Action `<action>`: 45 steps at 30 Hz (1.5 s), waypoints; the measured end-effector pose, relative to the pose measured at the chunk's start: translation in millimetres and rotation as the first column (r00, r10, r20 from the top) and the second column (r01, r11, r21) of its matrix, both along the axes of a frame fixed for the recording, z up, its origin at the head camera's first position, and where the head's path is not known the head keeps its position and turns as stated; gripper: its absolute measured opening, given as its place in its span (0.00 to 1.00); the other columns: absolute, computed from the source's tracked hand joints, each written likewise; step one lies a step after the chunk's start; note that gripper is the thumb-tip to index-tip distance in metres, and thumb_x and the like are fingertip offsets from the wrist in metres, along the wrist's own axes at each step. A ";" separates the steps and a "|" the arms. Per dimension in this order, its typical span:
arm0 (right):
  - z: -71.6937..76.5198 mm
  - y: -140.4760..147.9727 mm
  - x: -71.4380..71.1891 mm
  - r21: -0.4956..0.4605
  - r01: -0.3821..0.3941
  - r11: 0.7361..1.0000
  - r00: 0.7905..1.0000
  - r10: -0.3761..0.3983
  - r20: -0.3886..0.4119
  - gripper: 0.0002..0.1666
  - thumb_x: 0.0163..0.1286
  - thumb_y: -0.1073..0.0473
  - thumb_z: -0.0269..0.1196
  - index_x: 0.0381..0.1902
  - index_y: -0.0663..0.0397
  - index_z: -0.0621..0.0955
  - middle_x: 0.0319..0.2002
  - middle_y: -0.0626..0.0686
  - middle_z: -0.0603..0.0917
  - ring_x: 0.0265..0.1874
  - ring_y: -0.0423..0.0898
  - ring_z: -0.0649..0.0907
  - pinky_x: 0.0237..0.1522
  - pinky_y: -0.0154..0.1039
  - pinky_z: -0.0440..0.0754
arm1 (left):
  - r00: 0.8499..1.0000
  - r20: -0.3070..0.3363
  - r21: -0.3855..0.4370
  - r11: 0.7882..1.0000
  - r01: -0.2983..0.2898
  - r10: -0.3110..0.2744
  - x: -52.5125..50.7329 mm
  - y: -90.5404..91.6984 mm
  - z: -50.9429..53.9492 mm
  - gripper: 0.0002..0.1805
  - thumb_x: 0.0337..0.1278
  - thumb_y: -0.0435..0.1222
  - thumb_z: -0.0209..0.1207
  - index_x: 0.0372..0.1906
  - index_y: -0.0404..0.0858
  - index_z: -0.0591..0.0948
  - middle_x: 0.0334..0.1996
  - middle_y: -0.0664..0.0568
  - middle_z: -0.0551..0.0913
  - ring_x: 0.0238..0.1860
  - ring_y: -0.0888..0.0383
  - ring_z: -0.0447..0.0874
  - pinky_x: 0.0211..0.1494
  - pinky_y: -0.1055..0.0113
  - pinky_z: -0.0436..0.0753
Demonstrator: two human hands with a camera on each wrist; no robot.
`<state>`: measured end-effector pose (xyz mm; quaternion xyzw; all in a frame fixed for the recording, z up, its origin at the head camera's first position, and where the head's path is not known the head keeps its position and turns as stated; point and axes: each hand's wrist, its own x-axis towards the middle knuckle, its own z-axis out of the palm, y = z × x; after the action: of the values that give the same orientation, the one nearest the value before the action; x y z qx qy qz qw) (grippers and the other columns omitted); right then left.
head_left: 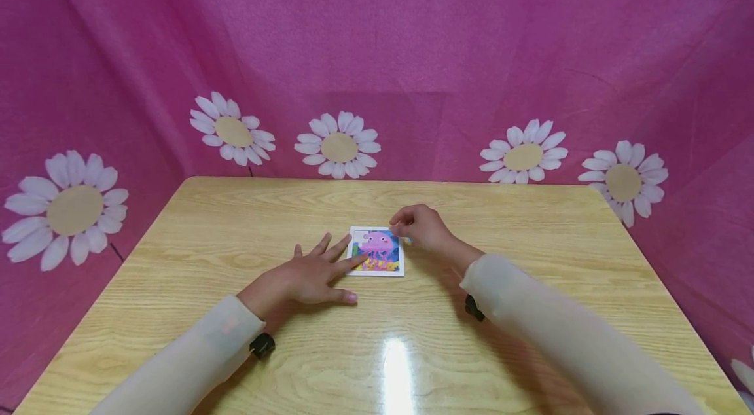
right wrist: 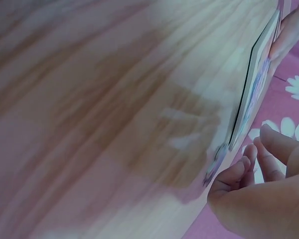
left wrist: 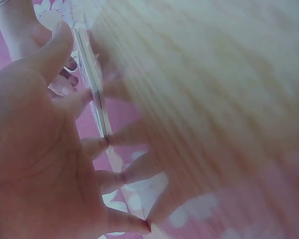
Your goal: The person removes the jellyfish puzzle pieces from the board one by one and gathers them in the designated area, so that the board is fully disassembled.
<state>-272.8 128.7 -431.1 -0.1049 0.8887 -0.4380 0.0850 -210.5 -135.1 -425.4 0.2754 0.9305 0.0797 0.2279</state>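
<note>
A square jigsaw puzzle (head_left: 381,251) in a white frame lies on the table, showing a pink jellyfish with a smiling face. Its upper left part shows a pale gap. My left hand (head_left: 312,274) is spread flat, the index finger resting over the puzzle's left side and other fingertips on the table. At the upper right corner is my right hand (head_left: 427,228), its fingers bent close to the thumb; whether something small is between them is hidden. A small colourful piece (right wrist: 217,162) lies beside the frame, close under the right hand's fingers in the right wrist view.
The wooden table (head_left: 501,330) has a glossy surface with a bright reflection near its front. A pink curtain (head_left: 400,42) with white daisies stands along the back and sides. Dark wrist devices (head_left: 262,345) show below both sleeves.
</note>
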 end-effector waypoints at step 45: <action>-8.5 -52.3 1.8 0.198 -0.055 0.979 0.998 0.061 -0.025 0.05 0.66 0.65 0.72 0.39 0.51 0.87 0.31 0.48 0.81 0.32 0.44 0.77 0.39 0.38 0.75 | 0.999 -0.030 -0.005 1.000 0.029 -0.029 0.9 0.1 -0.4 0.45 0.63 0.71 0.52 0.82 0.68 0.52 0.85 0.54 0.37 0.83 0.36 0.30 0.67 0.17 0.43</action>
<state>-271.0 76.4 -439.6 -0.1287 0.9255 -0.3437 0.0941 -209.6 -135.0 -425.9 0.2897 0.9299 0.0701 0.2155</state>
